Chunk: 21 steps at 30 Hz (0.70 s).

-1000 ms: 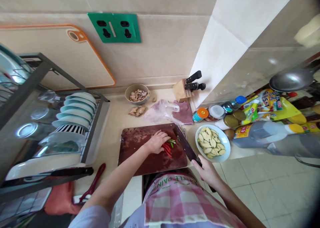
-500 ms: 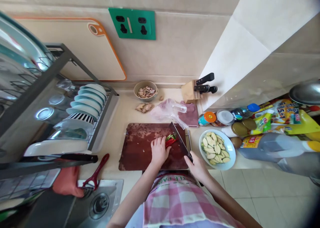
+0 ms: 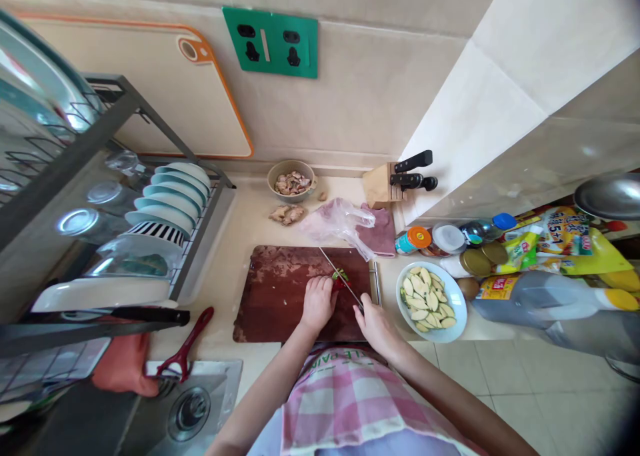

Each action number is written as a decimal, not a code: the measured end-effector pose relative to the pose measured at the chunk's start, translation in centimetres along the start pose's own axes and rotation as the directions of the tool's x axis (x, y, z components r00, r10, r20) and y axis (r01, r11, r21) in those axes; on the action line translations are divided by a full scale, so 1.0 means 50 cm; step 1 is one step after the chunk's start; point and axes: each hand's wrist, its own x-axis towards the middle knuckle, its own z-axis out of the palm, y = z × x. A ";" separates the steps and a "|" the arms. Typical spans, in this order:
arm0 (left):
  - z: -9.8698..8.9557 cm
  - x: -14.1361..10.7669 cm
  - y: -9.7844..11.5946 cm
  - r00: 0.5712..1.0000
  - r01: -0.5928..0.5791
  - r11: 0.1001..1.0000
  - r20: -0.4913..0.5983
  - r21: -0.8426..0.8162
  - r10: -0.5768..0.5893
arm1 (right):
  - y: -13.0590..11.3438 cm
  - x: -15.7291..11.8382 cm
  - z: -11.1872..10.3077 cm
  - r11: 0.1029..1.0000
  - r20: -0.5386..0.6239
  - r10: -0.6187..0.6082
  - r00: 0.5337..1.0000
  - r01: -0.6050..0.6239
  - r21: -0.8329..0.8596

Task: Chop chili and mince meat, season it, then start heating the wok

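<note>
My right hand (image 3: pixel 376 327) grips the knife (image 3: pixel 350 291); my left hand (image 3: pixel 318 303) clasps the peppers (image 3: pixel 339 285) toward the board's (image 3: pixel 275 303) right edge. I'd tuck those fingertips well behind the blade.

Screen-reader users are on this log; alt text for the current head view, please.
Two bare hands work on a dark red cutting board: the left hand steadies red and green peppers, the right hand holds a knife against them. A plate of sliced vegetables sits to the right.
</note>
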 end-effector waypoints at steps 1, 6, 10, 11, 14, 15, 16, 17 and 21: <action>-0.002 -0.001 0.000 1.000 0.003 1.000 0.000 -0.006 -0.003 | 0.000 0.007 -0.003 1.000 0.002 -0.005 1.000 0.005 0.004; -0.002 -0.017 -0.009 0.998 0.010 0.996 -0.056 -0.089 -0.015 | 0.008 0.000 -0.063 0.995 0.018 -0.078 0.997 0.077 0.063; 0.009 -0.023 -0.014 0.998 -0.014 0.994 -0.062 -0.110 0.007 | -0.004 -0.019 -0.066 0.996 0.061 -0.087 0.994 0.086 0.023; 0.012 -0.022 -0.014 0.998 -0.017 0.994 -0.060 -0.104 0.011 | -0.009 -0.017 -0.055 0.997 0.068 -0.080 0.994 0.080 0.004; 0.015 -0.019 -0.012 0.999 -0.004 0.997 -0.052 -0.078 0.000 | -0.019 0.003 -0.017 0.997 0.054 -0.046 0.997 0.050 -0.059; 0.015 -0.018 -0.011 0.999 0.007 0.997 -0.052 -0.074 -0.011 | -0.020 0.012 -0.009 0.997 0.052 -0.044 0.998 0.047 -0.062; 0.013 -0.019 -0.011 0.998 0.016 0.997 -0.054 -0.077 -0.020 | -0.019 0.019 -0.007 0.997 0.055 -0.049 0.997 0.051 -0.051; 0.011 -0.021 -0.012 0.998 0.025 0.996 -0.059 -0.086 -0.030 | -0.018 0.024 -0.010 0.998 0.059 -0.060 0.996 0.061 -0.027; 0.005 -0.036 -0.019 0.993 0.048 0.990 -0.099 -0.136 -0.062 | -0.012 0.014 -0.061 0.990 0.045 -0.126 0.991 0.123 0.065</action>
